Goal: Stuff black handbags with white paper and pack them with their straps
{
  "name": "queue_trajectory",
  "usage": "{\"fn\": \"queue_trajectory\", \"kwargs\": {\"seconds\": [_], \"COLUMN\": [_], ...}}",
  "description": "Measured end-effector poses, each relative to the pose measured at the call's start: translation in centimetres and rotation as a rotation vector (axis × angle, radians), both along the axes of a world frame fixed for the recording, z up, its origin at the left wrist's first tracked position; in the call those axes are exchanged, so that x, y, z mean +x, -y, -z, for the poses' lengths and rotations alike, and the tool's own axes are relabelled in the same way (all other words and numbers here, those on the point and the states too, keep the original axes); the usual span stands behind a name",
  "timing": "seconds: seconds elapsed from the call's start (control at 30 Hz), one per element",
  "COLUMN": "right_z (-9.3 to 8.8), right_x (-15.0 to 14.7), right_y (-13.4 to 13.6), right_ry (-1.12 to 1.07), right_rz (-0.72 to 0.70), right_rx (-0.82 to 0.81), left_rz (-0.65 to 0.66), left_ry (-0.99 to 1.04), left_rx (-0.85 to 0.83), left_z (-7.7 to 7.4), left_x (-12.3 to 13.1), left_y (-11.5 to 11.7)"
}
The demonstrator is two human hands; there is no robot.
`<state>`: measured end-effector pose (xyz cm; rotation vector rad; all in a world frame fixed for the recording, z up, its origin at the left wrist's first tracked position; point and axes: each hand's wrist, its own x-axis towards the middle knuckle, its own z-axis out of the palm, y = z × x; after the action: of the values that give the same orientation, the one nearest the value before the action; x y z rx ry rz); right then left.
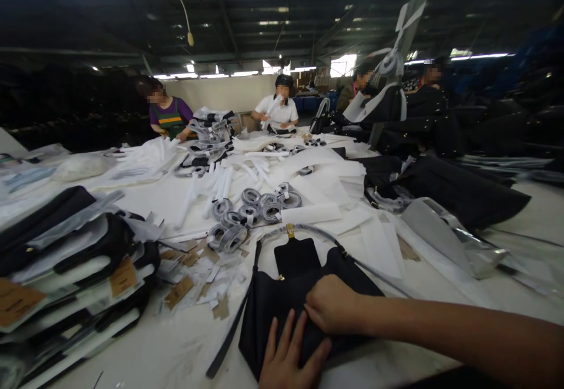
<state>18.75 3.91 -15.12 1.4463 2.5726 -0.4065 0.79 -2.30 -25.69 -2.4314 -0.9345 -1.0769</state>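
A black handbag (259, 309) lies on the table right in front of me, its wrapped handle (317, 230) arching at the far side. Between the handle's ends a black flap (298, 260) with a gold clasp stands up. My left hand (291, 354) rests on the bag's near part with fingers spread. Just beyond it, my right hand (332, 305) presses on the bag's front with the fingers curled closed. Whatever those fingers may hold is hidden. A black strap (227, 339) hangs off the bag's left side onto the table.
Stacked black bags (106, 242) with brown tags stand at left. Beyond my bag lie rolled wrapped straps (251, 213) and white paper (339, 171). More black bags (458, 189) and clear plastic (453, 242) are on the right. Several co-workers, one in a white shirt (286, 110), work across the table.
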Motion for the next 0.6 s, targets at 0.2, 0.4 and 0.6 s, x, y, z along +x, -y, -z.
{"fn": "queue_trajectory", "kwargs": {"seconds": [0.2, 0.4, 0.6], "right_z": [-1.0, -2.6, -2.7], "right_x": [-0.2, 4.1, 14.1], "right_y": [-0.9, -5.4, -14.4], "right_ry": [-0.082, -0.327, -0.345], "right_rz": [0.219, 0.316, 0.655], "right_rx": [-0.264, -0.304, 0.318], "left_rz": [0.039, 0.024, -0.088], "left_ry": [-0.13, -0.165, -0.074], "left_rx": [-0.254, -0.264, -0.03], "left_z": [-2.9, -3.1, 1.0], "left_x": [-0.9, -1.0, 0.3], "left_y": [1.4, 1.3, 0.7]}}
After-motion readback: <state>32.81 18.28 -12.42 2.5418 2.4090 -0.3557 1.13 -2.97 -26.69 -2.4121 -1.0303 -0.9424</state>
